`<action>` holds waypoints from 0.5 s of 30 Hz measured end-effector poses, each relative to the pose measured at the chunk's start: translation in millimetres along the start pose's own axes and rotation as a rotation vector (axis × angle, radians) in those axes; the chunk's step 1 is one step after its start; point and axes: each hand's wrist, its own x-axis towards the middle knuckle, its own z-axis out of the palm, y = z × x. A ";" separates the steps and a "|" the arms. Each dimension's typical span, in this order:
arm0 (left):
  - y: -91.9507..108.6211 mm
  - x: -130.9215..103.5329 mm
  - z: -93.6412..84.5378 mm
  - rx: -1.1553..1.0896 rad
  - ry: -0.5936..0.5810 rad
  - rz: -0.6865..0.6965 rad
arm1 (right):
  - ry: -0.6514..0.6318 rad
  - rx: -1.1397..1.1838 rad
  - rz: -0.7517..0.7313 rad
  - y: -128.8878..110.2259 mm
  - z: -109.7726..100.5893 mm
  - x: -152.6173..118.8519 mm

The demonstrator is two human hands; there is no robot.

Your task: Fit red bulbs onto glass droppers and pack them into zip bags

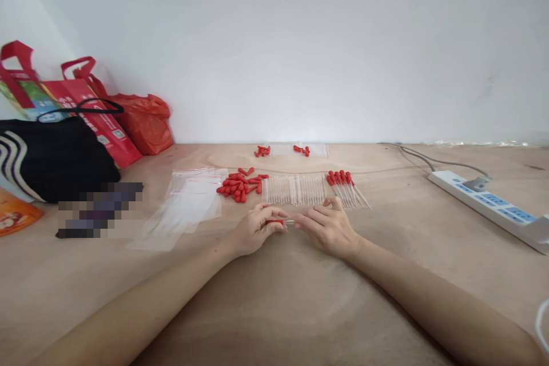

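Just above the table, my left hand [257,229] pinches a red rubber bulb [274,221] between thumb and fingers. My right hand [328,229] is closed on a thin clear dropper tube [290,222], whose end meets the bulb's open end; how deep it sits inside is too small to tell. Behind my left hand lies a pile of loose red bulbs [238,187]. A row of clear tubes [294,190] is laid side by side behind both hands. Several droppers with red bulbs fitted [343,183] lie at the row's right end.
Clear zip bags [184,206] lie left of the bulbs. More bags with red bulbs [301,150] rest by the wall. A power strip [489,200] with a grey cable is at right. A black bag [55,154] and red shopping bags [92,114] stand at left.
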 end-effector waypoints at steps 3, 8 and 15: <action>-1.1 -0.1 -1.6 0.048 0.015 -0.061 | -0.039 0.073 0.047 1.1 -0.1 0.0; -0.6 -1.4 0.6 0.197 0.097 0.021 | -0.074 0.177 0.142 0.4 2.4 -1.1; 2.5 -3.3 5.6 0.245 0.133 0.098 | -0.062 0.243 0.162 -6.9 7.6 -2.6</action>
